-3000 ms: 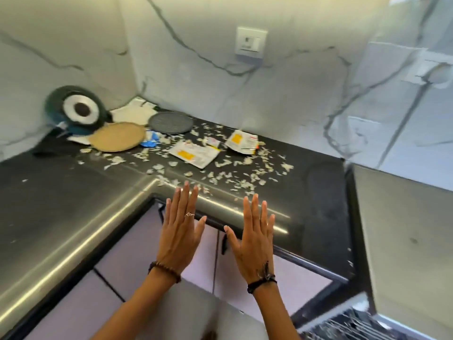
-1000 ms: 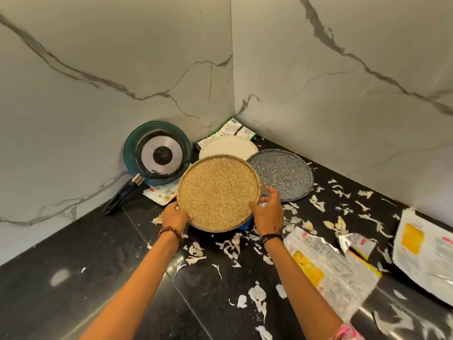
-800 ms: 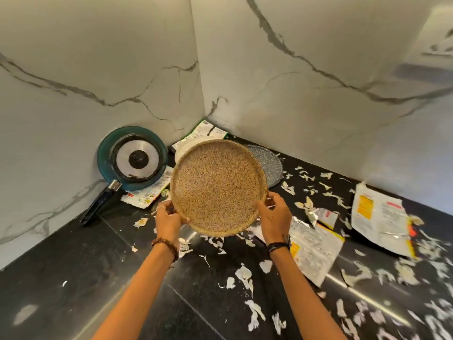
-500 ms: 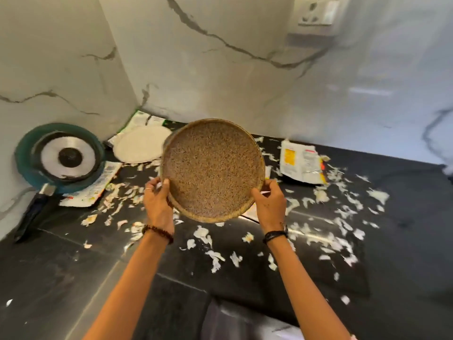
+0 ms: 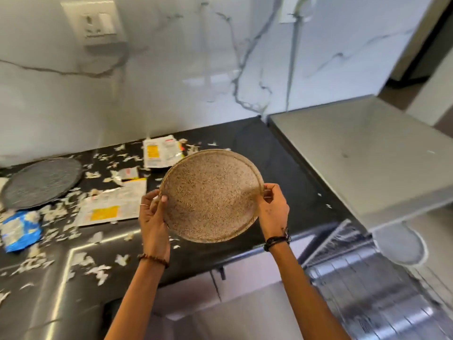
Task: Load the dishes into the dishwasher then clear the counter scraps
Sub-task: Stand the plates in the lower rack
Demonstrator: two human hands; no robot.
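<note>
A round speckled tan plate (image 5: 212,195) hangs tilted above the black counter's front edge (image 5: 289,168). My left hand (image 5: 153,217) grips its left rim with the thumb on the face. My right hand (image 5: 273,207) grips the right rim. A grey speckled plate (image 5: 40,182) lies flat on the counter at the far left. White peel scraps (image 5: 81,261) and torn packets (image 5: 110,204) are strewn over the counter. The open dishwasher with its wire rack (image 5: 367,278) shows at the lower right, blurred.
A blue wrapper (image 5: 19,229) lies at the left edge. Another printed packet (image 5: 160,150) sits near the marble wall. A grey appliance top (image 5: 362,155) adjoins the counter on the right. A wall socket (image 5: 98,23) is mounted high up.
Both hands lifted the tan plate off the corner pile and carried it rightward. The view swung right, so the pan and the white plate left the frame and the dishwasher came into sight.
</note>
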